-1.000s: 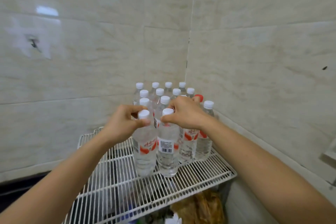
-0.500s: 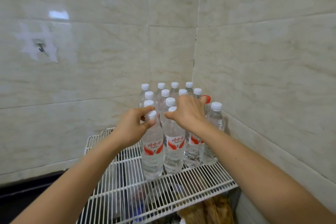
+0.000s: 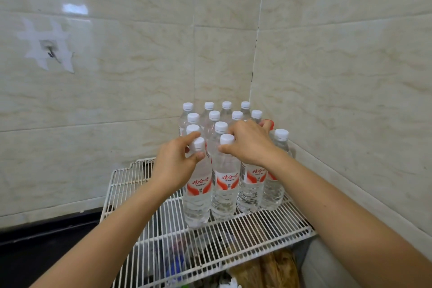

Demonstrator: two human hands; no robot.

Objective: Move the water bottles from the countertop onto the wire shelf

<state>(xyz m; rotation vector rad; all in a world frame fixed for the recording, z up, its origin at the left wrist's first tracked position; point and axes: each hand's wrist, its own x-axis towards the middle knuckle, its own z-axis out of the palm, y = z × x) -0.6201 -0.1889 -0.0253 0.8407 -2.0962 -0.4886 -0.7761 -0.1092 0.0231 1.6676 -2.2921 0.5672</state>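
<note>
Several clear water bottles with white caps and red-and-white labels stand packed in rows on a white wire shelf (image 3: 257, 229) in the wall corner. My left hand (image 3: 174, 161) grips the neck and cap of the front-left bottle (image 3: 197, 194), which stands on the shelf. My right hand (image 3: 247, 141) holds the cap of the bottle beside it (image 3: 225, 189), also standing on the wire. One bottle with a red cap (image 3: 268, 123) peeks out behind my right hand. The countertop is out of view.
Tiled walls close the shelf in at the back and right. The left part of the wire shelf (image 3: 131, 184) is bare. Bags and clutter (image 3: 268, 269) lie under the shelf. A wall hook (image 3: 50, 52) is stuck on the left wall. A dark surface (image 3: 46, 241) lies lower left.
The two front bottles have been set down closer against the rows behind, and their labels now face me. Both hands stay on the caps. My view has tilted up slightly.
</note>
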